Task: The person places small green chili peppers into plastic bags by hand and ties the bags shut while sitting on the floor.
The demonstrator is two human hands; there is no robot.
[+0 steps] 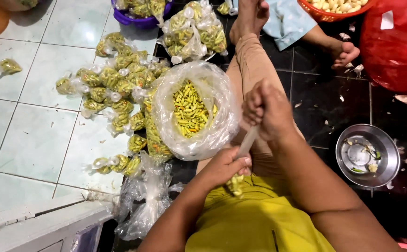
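From my feed I count two hands, left hand (pixel 224 165) and right hand (pixel 264 109), one big open chili bag (pixel 191 109), one metal bowl (pixel 368 155), one purple basket (pixel 140 18), one orange basket (pixel 329 16), one red sack (pixel 397 46). Small packed bags (pixel 114 93): too many to count.

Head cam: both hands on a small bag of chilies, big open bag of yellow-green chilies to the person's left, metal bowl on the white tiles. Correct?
Not quite. The metal bowl sits on the dark tiles at the person's right, not the white ones, as the head view shows. The rest holds: left hand and right hand both grip the small bag of chilies, and the big open bag of yellow-green chilies lies to the left.
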